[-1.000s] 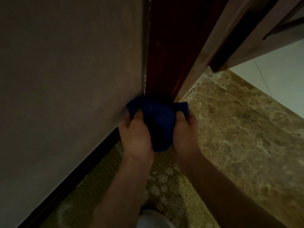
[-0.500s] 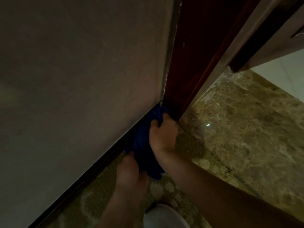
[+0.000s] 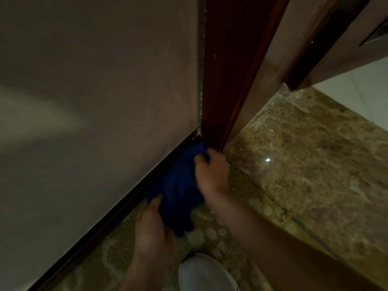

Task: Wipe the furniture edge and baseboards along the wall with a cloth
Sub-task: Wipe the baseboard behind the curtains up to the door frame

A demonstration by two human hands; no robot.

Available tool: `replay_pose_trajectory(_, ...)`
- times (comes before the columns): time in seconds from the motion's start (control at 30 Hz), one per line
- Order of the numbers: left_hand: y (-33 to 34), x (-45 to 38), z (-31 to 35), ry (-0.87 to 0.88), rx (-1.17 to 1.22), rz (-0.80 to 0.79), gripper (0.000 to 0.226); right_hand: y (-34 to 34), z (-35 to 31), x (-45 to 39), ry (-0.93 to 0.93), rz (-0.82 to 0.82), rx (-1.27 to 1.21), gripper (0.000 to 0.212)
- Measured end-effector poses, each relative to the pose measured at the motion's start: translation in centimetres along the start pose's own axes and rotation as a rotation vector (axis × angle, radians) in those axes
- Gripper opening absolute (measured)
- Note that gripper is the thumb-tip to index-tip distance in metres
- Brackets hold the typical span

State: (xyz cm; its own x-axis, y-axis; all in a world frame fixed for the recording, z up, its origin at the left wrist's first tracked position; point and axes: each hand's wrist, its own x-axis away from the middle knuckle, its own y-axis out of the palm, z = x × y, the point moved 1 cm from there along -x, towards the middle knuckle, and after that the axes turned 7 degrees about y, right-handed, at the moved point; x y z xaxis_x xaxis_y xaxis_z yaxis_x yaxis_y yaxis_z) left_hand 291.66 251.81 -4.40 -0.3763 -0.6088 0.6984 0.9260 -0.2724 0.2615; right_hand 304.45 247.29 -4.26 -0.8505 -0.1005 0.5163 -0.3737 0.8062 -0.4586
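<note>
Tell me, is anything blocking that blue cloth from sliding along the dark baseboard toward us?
Nothing visible does. The blue cloth, held by the left hand and right hand, already lies against the baseboard, whose strip toward the camera shows bare beside the carpet.

No text, label, brand, number or sign can be read anywhere in the view.
</note>
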Motion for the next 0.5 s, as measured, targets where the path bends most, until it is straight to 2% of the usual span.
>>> replay_pose_trajectory(0.07, 2.2, -1.2, 1.8, 0.065, 0.001, -0.104, 0.036, -1.1, -1.4, -1.7, 0.105, 0.003, -0.263, 0.015)
replay_pose_trajectory(0.1, 2.9, -1.7, 2.1, 0.074, -0.036, -0.080, 0.037, -1.1, -1.7, -1.9, 0.113, -0.024, -0.312, 0.015)
replay_pose_trajectory(0.23, 1.6, -1.3, 0.6, 0.080, -0.070, -0.134, 0.042, 0.1, 0.9, -1.0, 0.055, -0.138, -0.174, 0.030)
replay_pose_trajectory(0.33, -0.6, -1.3, 0.1, 0.075, -0.081, -0.035, 0.038, 0.4, 3.6, 1.3, 0.113, -0.289, -0.159, 0.025)
replay_pose_trajectory(0.4, -2.2, -1.1, 0.3, 0.092, -0.078, 0.031, 0.033, 0.3, 4.3, 2.8, 0.135, -0.300, -0.234, 0.014)
replay_pose_trajectory(0.5, -4.3, 0.3, 0.8, 0.148, -0.051, 0.078, 0.028, -0.2, 3.7, 5.0, 0.121, -0.333, -0.373, 0.011)
